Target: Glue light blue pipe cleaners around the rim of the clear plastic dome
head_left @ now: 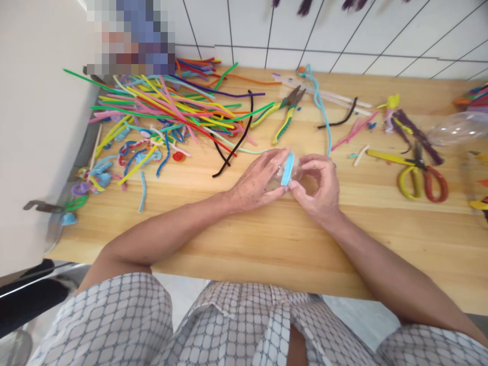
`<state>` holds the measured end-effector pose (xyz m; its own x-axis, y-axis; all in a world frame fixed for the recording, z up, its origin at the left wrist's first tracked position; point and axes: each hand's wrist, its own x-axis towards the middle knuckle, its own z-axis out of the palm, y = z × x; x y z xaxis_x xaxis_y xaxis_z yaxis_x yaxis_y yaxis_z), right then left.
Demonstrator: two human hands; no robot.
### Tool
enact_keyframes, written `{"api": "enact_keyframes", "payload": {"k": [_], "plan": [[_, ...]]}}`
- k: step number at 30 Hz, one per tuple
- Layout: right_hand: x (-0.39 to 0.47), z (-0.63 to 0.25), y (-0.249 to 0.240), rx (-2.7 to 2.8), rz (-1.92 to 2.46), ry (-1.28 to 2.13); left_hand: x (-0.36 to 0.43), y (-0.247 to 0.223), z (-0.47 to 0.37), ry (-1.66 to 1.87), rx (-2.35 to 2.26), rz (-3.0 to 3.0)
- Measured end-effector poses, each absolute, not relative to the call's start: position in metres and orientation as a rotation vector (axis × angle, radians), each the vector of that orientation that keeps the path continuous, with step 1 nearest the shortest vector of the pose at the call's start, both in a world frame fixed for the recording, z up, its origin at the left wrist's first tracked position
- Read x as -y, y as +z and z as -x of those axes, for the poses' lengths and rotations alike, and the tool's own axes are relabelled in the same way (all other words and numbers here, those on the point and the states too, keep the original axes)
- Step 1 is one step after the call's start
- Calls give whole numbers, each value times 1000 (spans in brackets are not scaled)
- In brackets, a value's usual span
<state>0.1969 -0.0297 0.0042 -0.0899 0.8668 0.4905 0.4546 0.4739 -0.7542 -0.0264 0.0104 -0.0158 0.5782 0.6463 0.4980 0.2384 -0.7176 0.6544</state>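
Note:
Between my hands, over the middle of the wooden table [244, 244], is a small clear plastic piece [296, 174] with a light blue fuzzy band [287, 169] around it. My left hand [256, 180] grips it from the left, fingers over its top and thumb below. My right hand [319, 187] curls at the right side, thumb tip at the lower end of the band and fingertips by the clear plastic. A long light blue pipe cleaner [322, 109] runs from the back of the table down to just behind my right hand.
A heap of colourful pipe cleaners [171, 104] covers the back left. Pliers [287, 113] lie open behind my hands; scissors [417, 170] lie at the right. Black pipe cleaners [244, 134] rest left of the pliers. A clear plastic object [457, 128] sits far right, before a tiled wall [297, 38].

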Motion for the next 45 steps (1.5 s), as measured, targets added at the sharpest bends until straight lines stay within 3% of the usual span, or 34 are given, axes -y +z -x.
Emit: {"api": "enact_keyframes", "payload": {"k": [18,45], "plan": [[29,-201,3,1678,1085,614,-8,-8,29,1056,-688,-2301],[35,-200,22,1720,1131,455,-5,-4,27,1035,-708,-2391]]}}
